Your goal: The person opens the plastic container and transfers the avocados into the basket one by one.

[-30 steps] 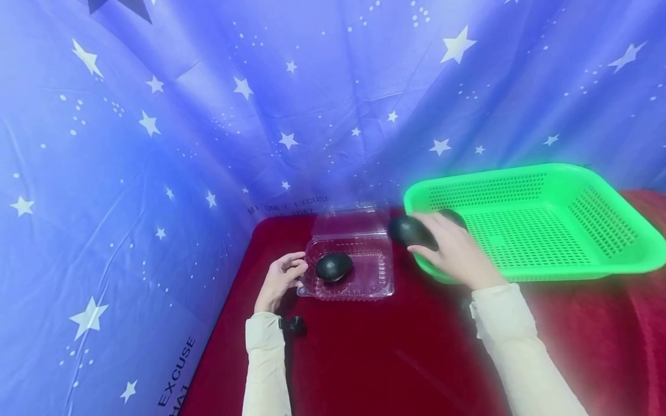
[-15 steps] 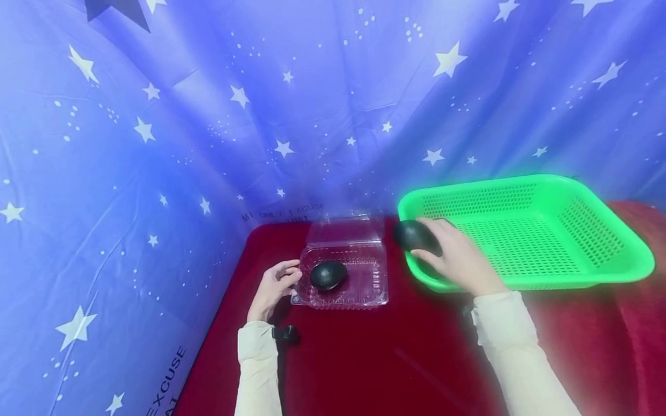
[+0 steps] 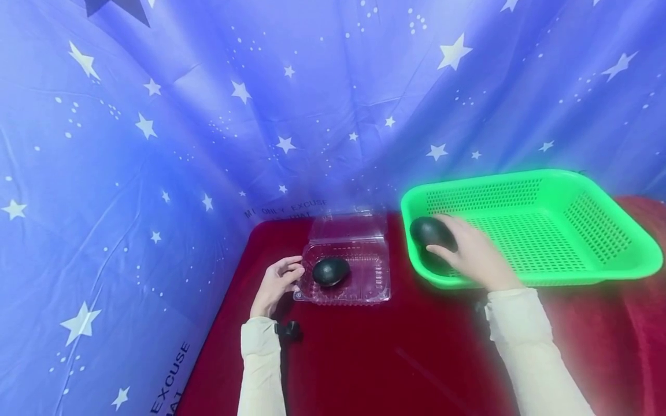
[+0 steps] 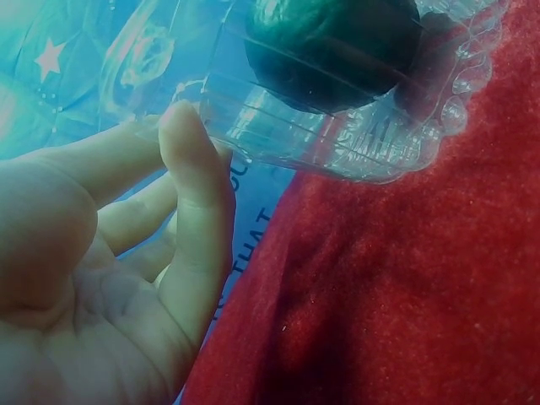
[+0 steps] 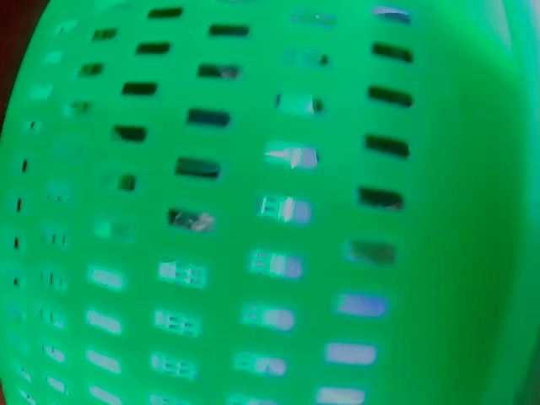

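Note:
In the head view, an open clear plastic clamshell box holds one dark green avocado in the left part of its base. My left hand pinches the box's left rim between thumb and fingers. The left wrist view shows that thumb at the box edge, with the avocado seen through the plastic. My right hand grips a second dark avocado over the left end of a green basket. The right wrist view shows the perforated basket wall; neither hand nor avocado appears there.
A dark red cloth covers the table. Behind it hangs a blue curtain with white stars, close to the box's raised lid. The basket's left end stands just right of the box.
My right hand has moved right with its avocado, from the basket's left rim to just inside that end. My left hand still holds the box, and the avocado in it stays put.

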Tool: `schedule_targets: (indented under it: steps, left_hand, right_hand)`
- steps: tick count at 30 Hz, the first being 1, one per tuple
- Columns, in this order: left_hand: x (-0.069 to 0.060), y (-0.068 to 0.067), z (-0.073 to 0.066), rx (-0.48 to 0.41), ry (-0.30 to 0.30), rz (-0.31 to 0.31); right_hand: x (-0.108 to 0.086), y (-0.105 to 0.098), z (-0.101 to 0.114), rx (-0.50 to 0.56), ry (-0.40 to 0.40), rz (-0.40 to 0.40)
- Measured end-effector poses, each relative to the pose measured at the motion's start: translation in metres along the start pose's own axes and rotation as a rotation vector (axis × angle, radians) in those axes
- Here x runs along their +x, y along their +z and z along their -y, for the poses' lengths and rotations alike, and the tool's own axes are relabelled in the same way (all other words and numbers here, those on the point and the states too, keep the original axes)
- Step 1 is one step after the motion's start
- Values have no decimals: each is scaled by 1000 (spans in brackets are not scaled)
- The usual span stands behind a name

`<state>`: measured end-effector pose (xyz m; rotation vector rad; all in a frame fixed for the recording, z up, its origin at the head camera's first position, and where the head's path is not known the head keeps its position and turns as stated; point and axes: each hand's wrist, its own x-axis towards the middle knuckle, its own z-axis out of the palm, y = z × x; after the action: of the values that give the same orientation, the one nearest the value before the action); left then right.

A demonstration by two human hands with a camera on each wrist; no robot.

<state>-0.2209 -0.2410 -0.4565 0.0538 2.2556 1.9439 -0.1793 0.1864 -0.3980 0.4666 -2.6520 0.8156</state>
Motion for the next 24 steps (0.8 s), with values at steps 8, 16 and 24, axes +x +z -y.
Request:
schedule_targets:
  steps: [8, 16, 24]
  left_hand:
    - [2, -2, 2, -3, 2, 3]
    - [2, -3, 3, 0, 3, 10]
    - [2, -3, 3, -2, 1, 6]
  right_hand:
    - [-4, -2, -10, 11, 38, 16]
    - [-6, -3, -18, 35, 81, 10]
    - [-5, -4, -19, 70, 126, 19]
